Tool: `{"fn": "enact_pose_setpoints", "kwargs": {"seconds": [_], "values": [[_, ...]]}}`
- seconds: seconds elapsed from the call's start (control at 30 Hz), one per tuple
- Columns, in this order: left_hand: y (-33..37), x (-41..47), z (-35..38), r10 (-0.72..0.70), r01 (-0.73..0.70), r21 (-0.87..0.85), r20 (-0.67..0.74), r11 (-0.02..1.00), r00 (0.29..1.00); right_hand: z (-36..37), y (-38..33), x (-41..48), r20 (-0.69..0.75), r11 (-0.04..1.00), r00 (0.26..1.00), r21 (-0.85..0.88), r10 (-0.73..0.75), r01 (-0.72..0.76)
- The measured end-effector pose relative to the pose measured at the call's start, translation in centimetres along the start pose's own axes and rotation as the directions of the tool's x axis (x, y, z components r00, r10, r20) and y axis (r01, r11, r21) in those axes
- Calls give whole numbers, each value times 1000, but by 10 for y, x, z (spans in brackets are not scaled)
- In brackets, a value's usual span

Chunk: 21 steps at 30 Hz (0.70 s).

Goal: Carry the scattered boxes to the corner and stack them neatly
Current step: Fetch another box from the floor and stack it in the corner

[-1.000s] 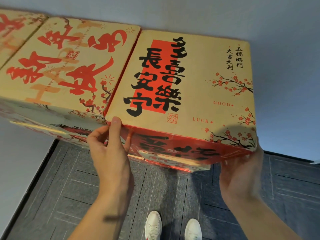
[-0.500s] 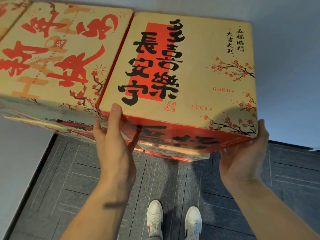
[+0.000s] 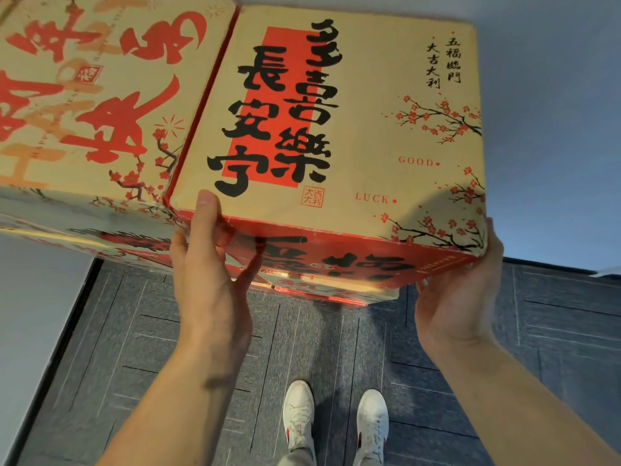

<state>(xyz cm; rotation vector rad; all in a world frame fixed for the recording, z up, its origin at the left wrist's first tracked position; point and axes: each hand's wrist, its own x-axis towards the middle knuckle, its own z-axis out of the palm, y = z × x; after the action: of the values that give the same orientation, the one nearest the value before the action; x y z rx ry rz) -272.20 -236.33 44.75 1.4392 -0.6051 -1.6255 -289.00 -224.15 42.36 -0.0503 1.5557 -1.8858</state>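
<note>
The box (image 3: 336, 129) sits on top of a stack, its tan lid tilted toward the camera and its red near face showing below. The left hand (image 3: 208, 280) is at its near-left corner. The fingers lie straight up the near face, one fingertip reaches over the top edge, and the thumb is spread to the right against the red face; nothing is pinched. The right hand (image 3: 460, 290) cups the near-right corner from below and from the side. It is curved round the corner, with one finger up along the right edge and the other fingers hidden behind the box.

The lid has a red vertical strip under large black brush characters, 多喜樂 and 長安寧. At the far right are small columns reading 五福臨門 大吉大利. "GOOD" and "LUCK" are printed in red, and there is a small red seal near the front. Plum-blossom branches run along the right side. More black characters cross the near face, but they are cut off.

To the left is a neighbouring box (image 3: 100, 95) with large red calligraphy. Its edge lies just beside the box's left edge at the same height. A lower box (image 3: 336, 292) shows under the near face, and its front edge sticks out slightly nearer than the box above.

A grey wall (image 3: 554, 129) lies to the right and far side of the stack. Dark grey carpet tiles (image 3: 336, 348) cover the floor near the stack, where two white shoes (image 3: 299, 412) stand. A pale wall with a dark base strip (image 3: 77, 314) borders the floor on the left.
</note>
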Motion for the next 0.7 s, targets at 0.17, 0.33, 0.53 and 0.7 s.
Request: {"fn": "enact_pose_setpoints", "kwargs": {"seconds": [0.17, 0.33, 0.53, 0.7], "values": [[2, -2, -1, 5, -6, 41, 31, 999, 1000, -3, 2, 1, -44, 1000, 999, -28, 5, -6], [4, -10, -8, -12, 6, 110, 56, 994, 998, -3, -1, -5, -66, 997, 996, -55, -54, 50], [8, -39, -19, 70, -74, 203, 26, 976, 997, 11, -17, -21, -56, 982, 987, -123, -153, 145], [45, -67, -24, 260, -288, 308, 130, 907, 957, 22, -62, -58, -98, 937, 968, -291, -233, 196]]}}
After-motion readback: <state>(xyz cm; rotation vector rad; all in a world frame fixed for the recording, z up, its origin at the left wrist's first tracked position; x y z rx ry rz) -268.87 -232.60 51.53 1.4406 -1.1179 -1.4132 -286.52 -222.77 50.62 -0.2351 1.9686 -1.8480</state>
